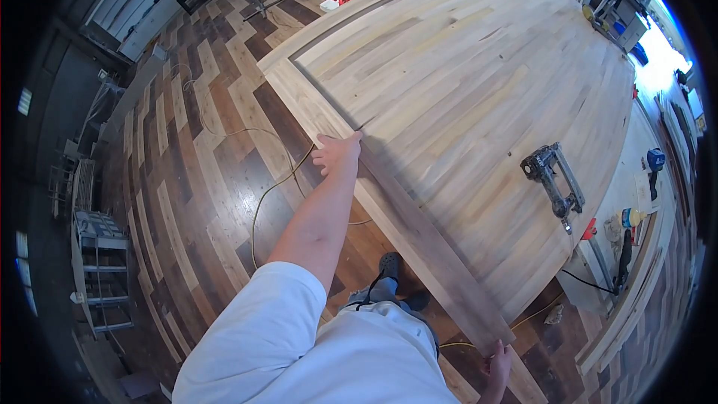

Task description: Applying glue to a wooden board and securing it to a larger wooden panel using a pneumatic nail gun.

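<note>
Board (429,236), left hand (340,153) spread across its far end, right hand (499,364) apparently gripping near end

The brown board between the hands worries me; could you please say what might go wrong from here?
The brown board could shift, with the left hand and right hand at its ends. The nail gun near the panel's edge might get knocked off. The yellow cord near the shoes could trip someone.
</note>
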